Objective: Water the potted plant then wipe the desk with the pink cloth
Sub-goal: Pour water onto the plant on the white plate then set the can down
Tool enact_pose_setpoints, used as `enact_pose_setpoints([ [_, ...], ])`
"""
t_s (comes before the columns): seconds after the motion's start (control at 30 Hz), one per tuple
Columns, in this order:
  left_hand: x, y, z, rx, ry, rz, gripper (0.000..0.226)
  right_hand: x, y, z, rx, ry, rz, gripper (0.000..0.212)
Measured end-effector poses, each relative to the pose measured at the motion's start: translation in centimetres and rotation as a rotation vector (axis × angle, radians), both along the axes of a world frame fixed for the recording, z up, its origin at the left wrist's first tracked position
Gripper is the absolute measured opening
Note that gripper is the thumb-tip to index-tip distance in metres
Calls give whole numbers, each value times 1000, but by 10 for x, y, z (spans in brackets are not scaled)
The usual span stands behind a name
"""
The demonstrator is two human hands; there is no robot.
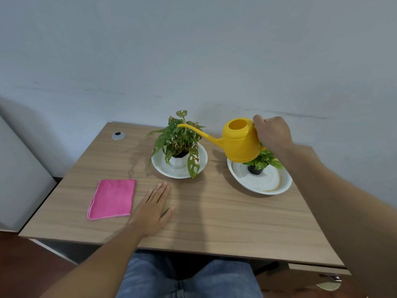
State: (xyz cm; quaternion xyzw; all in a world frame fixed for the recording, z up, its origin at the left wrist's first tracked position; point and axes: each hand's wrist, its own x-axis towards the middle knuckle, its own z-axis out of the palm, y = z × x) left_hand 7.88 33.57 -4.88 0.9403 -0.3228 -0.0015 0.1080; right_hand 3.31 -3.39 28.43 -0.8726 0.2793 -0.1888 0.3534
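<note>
Wooden tabletop (pixel 214 211) before us: pink cloth (pixel 111 198) just left of our flat, open left hand (pixel 153 211), while our right hand (pixel 271 132) grips the yellow watering can (pixel 240 140), spout pointing left over the potted plant (pixel 179 140).

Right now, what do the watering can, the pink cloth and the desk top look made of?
Watering can: likely moulded plastic; uniform yellow, soft sheen.
Pink cloth: looks like microfibre; fuzzy matte nap, stitched edge.
Desk top: probably wood-grain laminate; flat, regular streaks, low gloss.
</note>
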Motion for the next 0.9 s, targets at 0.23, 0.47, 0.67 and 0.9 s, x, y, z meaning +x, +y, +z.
enact_pose_setpoints([
  [0.23, 0, 0, 0, 13, 23, 1, 87, -24, -23, -3, -11, 57, -33, 49],
  [0.47, 0, -1, 2, 1, 24, -1, 86, -35, -47, -2, -29, 46, -134, 47],
  [0.67, -2, -2, 4, -5, 29, 4, 86, -25, -48, 6, -7, 1, -186, 47],
  [0.9, -1, -1, 2, -23, 32, 8, 85, 4, -25, 20, -8, -43, -155, 48],
])
